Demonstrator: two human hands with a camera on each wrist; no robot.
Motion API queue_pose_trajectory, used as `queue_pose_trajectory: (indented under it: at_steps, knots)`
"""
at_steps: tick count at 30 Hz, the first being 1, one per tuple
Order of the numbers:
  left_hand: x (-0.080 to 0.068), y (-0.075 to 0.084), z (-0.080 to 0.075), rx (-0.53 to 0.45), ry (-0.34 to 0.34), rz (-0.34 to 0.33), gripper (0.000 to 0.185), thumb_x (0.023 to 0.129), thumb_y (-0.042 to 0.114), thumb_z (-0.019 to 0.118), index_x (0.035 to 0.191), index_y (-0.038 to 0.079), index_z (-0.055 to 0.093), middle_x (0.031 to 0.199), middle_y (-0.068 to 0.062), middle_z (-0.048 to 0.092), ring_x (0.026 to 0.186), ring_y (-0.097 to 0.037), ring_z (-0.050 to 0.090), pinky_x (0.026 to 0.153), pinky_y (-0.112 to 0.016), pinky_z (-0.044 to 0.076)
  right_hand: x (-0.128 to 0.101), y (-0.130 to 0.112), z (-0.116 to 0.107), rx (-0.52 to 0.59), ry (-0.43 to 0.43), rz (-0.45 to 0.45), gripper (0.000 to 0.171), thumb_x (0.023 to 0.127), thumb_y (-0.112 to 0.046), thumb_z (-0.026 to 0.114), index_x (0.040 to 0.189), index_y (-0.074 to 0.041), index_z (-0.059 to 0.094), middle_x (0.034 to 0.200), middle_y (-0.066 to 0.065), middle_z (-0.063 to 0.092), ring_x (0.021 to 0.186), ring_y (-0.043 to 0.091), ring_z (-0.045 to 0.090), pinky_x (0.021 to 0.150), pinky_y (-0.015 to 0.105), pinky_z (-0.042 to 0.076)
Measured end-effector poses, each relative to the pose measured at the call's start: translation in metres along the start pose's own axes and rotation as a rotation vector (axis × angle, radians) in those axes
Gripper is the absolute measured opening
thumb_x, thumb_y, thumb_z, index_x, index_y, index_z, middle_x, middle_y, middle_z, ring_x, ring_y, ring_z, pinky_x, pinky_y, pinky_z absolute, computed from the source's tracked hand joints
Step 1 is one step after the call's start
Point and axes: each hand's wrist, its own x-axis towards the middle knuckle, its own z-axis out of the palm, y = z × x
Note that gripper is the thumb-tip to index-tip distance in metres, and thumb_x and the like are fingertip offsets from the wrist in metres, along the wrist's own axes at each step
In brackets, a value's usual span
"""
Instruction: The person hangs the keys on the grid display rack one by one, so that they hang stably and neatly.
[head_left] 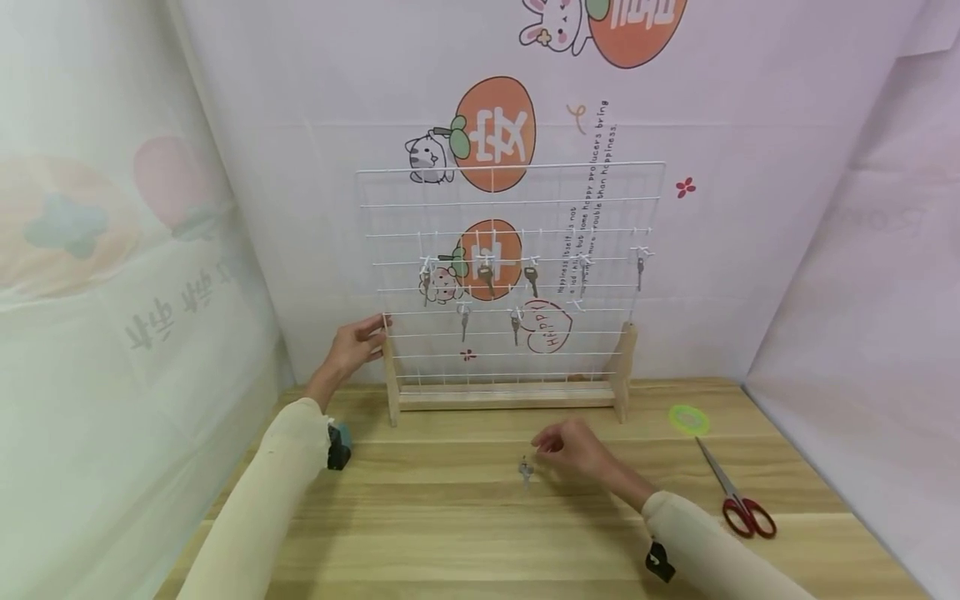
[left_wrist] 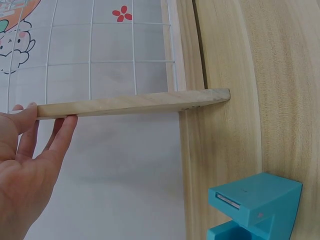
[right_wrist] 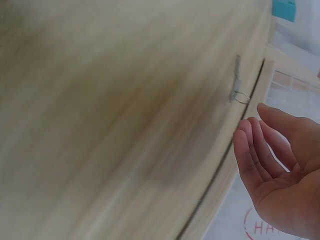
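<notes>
My left hand point(head_left: 356, 346) pinches the upper end of the wooden side post point(left_wrist: 125, 103) of a stand, thumb on one side and fingertips on the other. The stand holds up a white wire grid point(head_left: 442, 335), where several keys hang, among them one key point(head_left: 532, 279) near the middle. Low over the tabletop, my right hand point(head_left: 573, 450) has its fingers loosely bent and its thumb apart from them. Right by its fingertips is a small key point(head_left: 526, 470) with a thin wire ring point(right_wrist: 242, 98). A small gap shows between thumb tip and ring in the right wrist view.
Red-handled scissors point(head_left: 738, 504) lie at the right of the wooden table point(head_left: 420, 533), below a yellow-green ring point(head_left: 688, 419). A teal block-shaped object point(left_wrist: 260, 200) stands near the stand's left foot. Printed white cloth point(head_left: 315, 208) encloses the back and sides.
</notes>
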Motion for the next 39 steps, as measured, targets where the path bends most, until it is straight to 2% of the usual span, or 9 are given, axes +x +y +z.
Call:
queue_pose_trajectory:
  at_steps: [5, 11, 15, 23, 28, 39]
  knots:
    - [0.001, -0.001, 0.001, -0.004, -0.011, 0.005, 0.052, 0.109, 0.002, 0.051, 0.159, 0.005, 0.039, 0.162, -0.017, 0.041, 0.147, -0.037, 0.041, 0.112, -0.048, 0.049, -0.002, 0.001, 0.010, 0.000, -0.024, 0.060, 0.010, 0.086, 0.002, 0.081, 0.095, 0.005, 0.077, 0.083, 0.008, 0.076, 0.071, 0.012, 0.068, 0.059, 0.018, 0.056]
    - [0.002, -0.002, 0.002, -0.016, -0.024, 0.018, 0.053, 0.109, 0.002, 0.050, 0.160, 0.006, 0.037, 0.163, -0.018, 0.039, 0.149, -0.037, 0.038, 0.114, -0.051, 0.045, -0.001, 0.001, 0.017, 0.031, -0.046, 0.070, 0.012, 0.086, -0.003, 0.084, 0.093, 0.003, 0.078, 0.082, 0.009, 0.076, 0.067, 0.012, 0.068, 0.055, 0.018, 0.055]
    - [0.002, -0.002, 0.002, -0.028, -0.020, 0.016, 0.053, 0.109, 0.001, 0.050, 0.160, 0.005, 0.037, 0.163, -0.018, 0.039, 0.149, -0.036, 0.038, 0.114, -0.051, 0.045, 0.001, 0.001, 0.021, 0.013, -0.040, 0.074, 0.010, 0.085, -0.002, 0.085, 0.091, 0.002, 0.078, 0.080, 0.008, 0.076, 0.065, 0.008, 0.065, 0.053, 0.017, 0.054]
    - [0.000, -0.002, 0.000, -0.015, -0.024, 0.035, 0.052, 0.109, 0.001, 0.050, 0.159, 0.003, 0.037, 0.162, -0.020, 0.040, 0.148, -0.038, 0.039, 0.113, -0.050, 0.046, 0.004, -0.002, 0.022, -0.030, -0.024, 0.048, 0.007, 0.085, 0.006, 0.080, 0.090, 0.002, 0.077, 0.082, 0.009, 0.076, 0.070, 0.011, 0.068, 0.061, 0.017, 0.056]
    - [-0.001, -0.002, -0.001, -0.011, -0.028, 0.036, 0.052, 0.109, 0.001, 0.050, 0.159, 0.003, 0.038, 0.162, -0.019, 0.039, 0.148, -0.039, 0.039, 0.113, -0.050, 0.046, 0.005, -0.002, 0.022, -0.045, -0.018, 0.027, 0.004, 0.088, 0.003, 0.079, 0.090, 0.000, 0.077, 0.082, 0.007, 0.076, 0.072, 0.012, 0.069, 0.063, 0.018, 0.057]
    - [0.002, -0.005, 0.000, 0.017, 0.003, 0.023, 0.051, 0.108, 0.002, 0.052, 0.159, 0.005, 0.040, 0.161, -0.016, 0.043, 0.146, -0.035, 0.044, 0.109, -0.046, 0.050, 0.005, -0.003, 0.026, -0.013, -0.027, 0.048, 0.007, 0.087, -0.001, 0.082, 0.092, -0.001, 0.077, 0.082, 0.006, 0.076, 0.072, 0.014, 0.070, 0.062, 0.018, 0.057]
